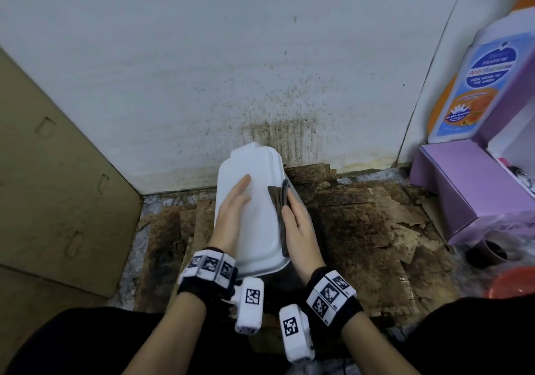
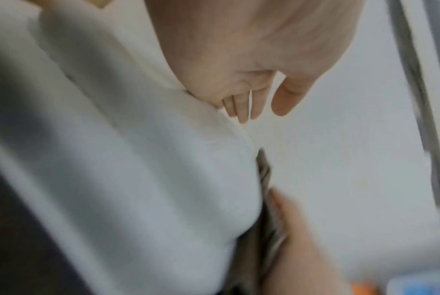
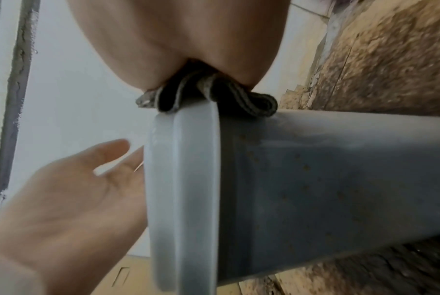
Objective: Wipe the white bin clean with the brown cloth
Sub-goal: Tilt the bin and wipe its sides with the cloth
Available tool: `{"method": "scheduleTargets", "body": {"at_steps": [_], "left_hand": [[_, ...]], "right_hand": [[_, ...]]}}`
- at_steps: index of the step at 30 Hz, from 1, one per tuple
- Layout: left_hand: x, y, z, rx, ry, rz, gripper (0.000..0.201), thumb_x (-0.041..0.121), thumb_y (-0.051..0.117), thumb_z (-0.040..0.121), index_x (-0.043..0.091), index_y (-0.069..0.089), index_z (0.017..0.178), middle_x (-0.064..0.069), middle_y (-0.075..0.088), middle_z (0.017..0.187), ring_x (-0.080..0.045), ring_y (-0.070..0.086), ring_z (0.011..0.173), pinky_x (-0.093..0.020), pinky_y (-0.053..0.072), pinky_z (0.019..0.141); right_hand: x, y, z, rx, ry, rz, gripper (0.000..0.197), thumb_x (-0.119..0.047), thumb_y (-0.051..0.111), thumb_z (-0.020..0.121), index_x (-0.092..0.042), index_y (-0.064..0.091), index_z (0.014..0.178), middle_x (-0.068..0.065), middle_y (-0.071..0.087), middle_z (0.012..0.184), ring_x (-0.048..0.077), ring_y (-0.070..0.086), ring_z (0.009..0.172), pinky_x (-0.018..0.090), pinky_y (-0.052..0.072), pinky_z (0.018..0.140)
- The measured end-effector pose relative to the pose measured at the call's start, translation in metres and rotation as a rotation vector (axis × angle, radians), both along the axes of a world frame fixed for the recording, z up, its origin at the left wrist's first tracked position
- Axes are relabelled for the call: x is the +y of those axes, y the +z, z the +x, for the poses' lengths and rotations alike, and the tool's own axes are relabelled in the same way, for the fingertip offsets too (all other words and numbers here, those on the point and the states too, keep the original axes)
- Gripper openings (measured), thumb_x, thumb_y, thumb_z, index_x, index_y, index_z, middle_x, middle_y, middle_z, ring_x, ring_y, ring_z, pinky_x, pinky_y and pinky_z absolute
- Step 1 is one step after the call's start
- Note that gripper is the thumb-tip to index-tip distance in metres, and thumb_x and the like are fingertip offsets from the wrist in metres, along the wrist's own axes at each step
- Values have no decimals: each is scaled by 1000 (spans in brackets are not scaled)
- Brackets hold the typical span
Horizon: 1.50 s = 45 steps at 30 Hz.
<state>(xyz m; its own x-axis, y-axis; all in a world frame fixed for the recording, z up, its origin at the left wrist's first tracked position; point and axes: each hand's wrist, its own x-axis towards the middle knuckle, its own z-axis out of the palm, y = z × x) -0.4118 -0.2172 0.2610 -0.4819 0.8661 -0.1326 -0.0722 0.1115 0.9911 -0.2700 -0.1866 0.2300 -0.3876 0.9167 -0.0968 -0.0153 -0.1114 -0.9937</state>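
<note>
Standing upright, white bin (image 1: 254, 209) lid runs toward wall — left hand (image 1: 231, 212) fingers flat, right hand (image 1: 299, 227) gripping brown cloth (image 1: 282, 201).

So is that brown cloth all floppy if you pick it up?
Probably floppy: the brown cloth bends in soft folds over the white bin's edge under the right hand. It looks thin, so likely light. It would not roll, only slump or slide off the smooth plastic.

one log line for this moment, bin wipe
left hand flat on white plastic bin lid | right hand presses folded brown cloth on lid's right edge | stage: wiping
</note>
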Motion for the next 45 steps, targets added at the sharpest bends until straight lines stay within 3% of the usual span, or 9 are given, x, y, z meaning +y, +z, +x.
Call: {"method": "scheduleTargets", "body": {"at_steps": [4,7,10,13,17,22,36,42,45], "left_hand": [[-12,3,-5,95,100,66,45,5,39,100,24,59,136,11,60,138,1,50,130,-17,38,100],[-23,-11,-4,351,136,-44,41,12,43,102,27,53,138,10,50,145,-7,42,135,-33,35,113],[-32,-24,-5,563,172,-248,44,22,45,101,20,42,145,-4,41,150,-20,30,140,-44,27,118],[-38,-28,-5,524,139,-456,53,37,40,103,13,35,150,-9,33,155,-24,24,144,-43,22,118],[-36,-35,-1,448,-8,-433,56,55,37,100,15,47,138,-4,52,138,-23,49,126,-43,39,107],[-30,-41,9,393,-45,-385,88,81,46,81,21,35,143,2,55,134,-20,56,121,-46,47,103],[-24,-36,28,293,-84,-246,56,56,56,93,24,44,137,7,61,128,-7,61,112,-29,51,94],[-22,-17,10,240,-218,-168,51,49,58,95,30,46,141,14,61,131,1,64,111,-22,54,86],[-19,-6,-3,248,-306,-168,46,48,56,95,36,49,139,19,63,129,1,64,112,-21,55,85]], "right_hand": [[4,6,13,-28,0,-12,49,-33,42,107,-37,32,155,-22,35,144,4,31,143,41,26,123],[6,5,20,-45,3,-19,51,-36,44,106,-38,31,156,-19,34,145,8,30,146,44,27,123],[10,7,30,-56,21,9,49,-31,42,108,-36,31,155,-28,38,136,-11,40,130,26,35,116],[19,3,41,-97,9,-1,46,-30,40,108,-37,33,153,-29,43,119,-28,46,95,4,42,84],[30,-4,52,-197,-29,-17,47,-47,37,105,-47,33,152,-7,38,133,8,45,123,32,39,110],[38,-10,61,-284,-18,1,52,-61,32,100,-56,24,151,1,46,126,23,48,118,43,41,105],[32,-13,77,-230,-135,-8,48,-38,35,108,-36,30,156,-4,40,133,11,38,127,28,28,105],[-5,-14,60,-120,-375,-8,47,-36,36,108,-36,33,155,-8,38,124,-9,43,108,25,34,100],[-26,-20,43,-122,-474,24,49,-36,35,107,-35,28,156,-10,37,120,8,42,114,28,35,102]]}}
